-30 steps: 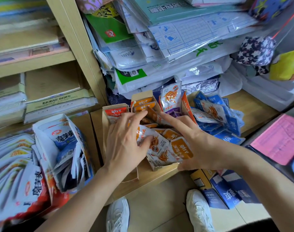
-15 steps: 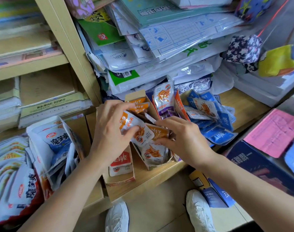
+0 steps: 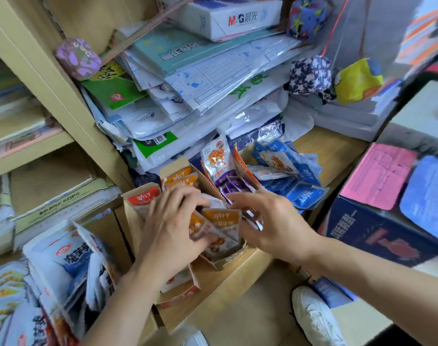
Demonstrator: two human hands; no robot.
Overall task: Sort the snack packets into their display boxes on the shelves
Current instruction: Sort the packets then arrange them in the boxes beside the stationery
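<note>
**While both hands close on the orange packets**

As you look down, your left hand (image 3: 170, 231) is curled over a fanned bundle of orange-and-white foil snack packets (image 3: 220, 221). Its fingers wrap the bundle's top left and its thumb presses in from below. The bundle sits in the open brown cardboard display box (image 3: 227, 262) at the front of the pale wooden shelf (image 3: 325, 151), directly between your two hands.

Your right hand (image 3: 275, 226) is against the bundle's right edge with bent, spread fingers. Whether it pinches the packets or only touches them cannot be told.

Just left of your left hand stands a second cardboard box holding a red-labelled packet (image 3: 143, 198). Behind your right hand are small purple packets (image 3: 234, 182), and a heap of blue packets (image 3: 295, 181) lies further right.

The orange bands carry white Chinese characters, too tilted to read surely. High up, a white carton (image 3: 240, 18) reads "M&G" in red and blue beside Chinese characters.
</note>
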